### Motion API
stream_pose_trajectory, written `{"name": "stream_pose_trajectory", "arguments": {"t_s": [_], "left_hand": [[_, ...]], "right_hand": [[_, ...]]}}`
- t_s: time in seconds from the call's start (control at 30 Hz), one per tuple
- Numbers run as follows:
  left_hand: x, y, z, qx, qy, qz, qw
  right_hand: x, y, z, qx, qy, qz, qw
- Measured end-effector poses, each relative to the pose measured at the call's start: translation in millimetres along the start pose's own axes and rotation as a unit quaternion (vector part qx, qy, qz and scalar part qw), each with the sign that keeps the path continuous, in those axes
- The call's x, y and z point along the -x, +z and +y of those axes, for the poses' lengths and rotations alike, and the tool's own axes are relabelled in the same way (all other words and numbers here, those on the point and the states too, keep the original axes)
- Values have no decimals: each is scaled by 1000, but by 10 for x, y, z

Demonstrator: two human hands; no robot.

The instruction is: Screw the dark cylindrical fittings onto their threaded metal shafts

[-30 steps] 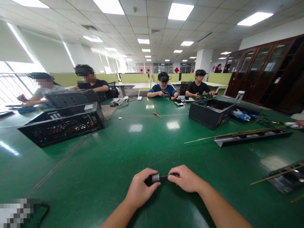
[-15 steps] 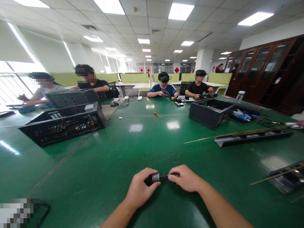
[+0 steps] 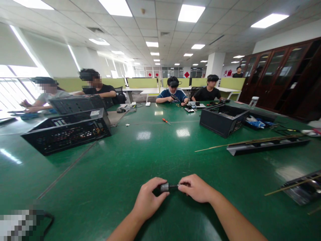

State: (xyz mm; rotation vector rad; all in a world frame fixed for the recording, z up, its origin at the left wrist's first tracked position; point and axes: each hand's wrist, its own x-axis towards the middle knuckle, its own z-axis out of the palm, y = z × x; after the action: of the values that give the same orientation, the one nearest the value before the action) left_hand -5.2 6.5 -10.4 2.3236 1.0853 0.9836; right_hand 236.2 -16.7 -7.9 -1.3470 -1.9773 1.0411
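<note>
Low in the middle of the view, my left hand (image 3: 147,199) is closed round a small black tool with a silver collar (image 3: 165,187). My right hand (image 3: 197,188) pinches the thin dark shaft or bit sticking out of that collar. Both hands hover just above the green table (image 3: 120,174), with their forearms coming in from the bottom edge. What exactly sits between my right fingertips is too small to make out.
An open black computer case (image 3: 67,130) lies at the left, another black case (image 3: 222,122) at the right. A long black panel with thin rods (image 3: 265,144) and another panel (image 3: 301,189) lie at the right. A red screwdriver (image 3: 165,121) lies mid-table. Several people sit at the far side.
My hands have hardly moved on the tool. People at the far side have shifted their hands a little.
</note>
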Motion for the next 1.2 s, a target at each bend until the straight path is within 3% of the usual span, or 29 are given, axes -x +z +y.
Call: {"name": "stream_pose_trajectory", "arguments": {"t_s": [1.2], "left_hand": [[-21, -30, 32, 4, 7, 12, 1000]], "right_hand": [[25, -102, 70, -66, 30, -27, 997]]}}
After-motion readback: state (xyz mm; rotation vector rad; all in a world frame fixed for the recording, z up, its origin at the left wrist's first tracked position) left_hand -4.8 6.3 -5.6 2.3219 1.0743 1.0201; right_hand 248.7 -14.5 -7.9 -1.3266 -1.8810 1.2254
